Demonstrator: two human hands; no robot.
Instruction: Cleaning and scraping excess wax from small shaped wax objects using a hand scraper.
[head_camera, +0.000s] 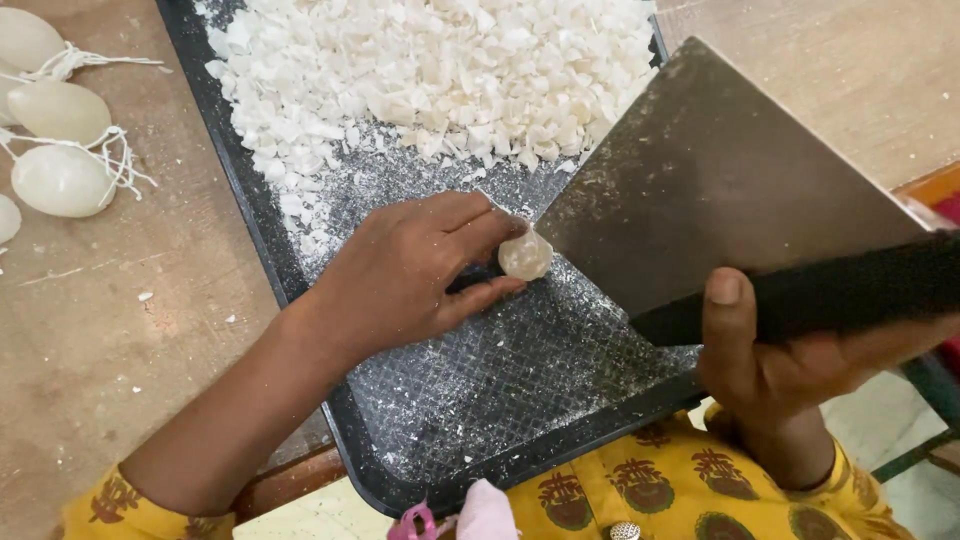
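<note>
My left hand (405, 272) pinches a small pale waxy lump (525, 256) between thumb and fingers, holding it down on a black tray (270, 240). My right hand (790, 365) grips the dark handle of a wide metal scraper blade (720, 175), whose lower left corner touches the lump. The tray's floor is dusted with white crumbs. A large heap of white flakes (440, 70) fills the tray's far end.
Several whitish egg-shaped pieces with string wicks (62, 180) lie on the brown wooden table (90, 340) at the far left. The table's edge and a pale floor (880, 420) show at the lower right. My yellow patterned clothing (680, 490) fills the bottom.
</note>
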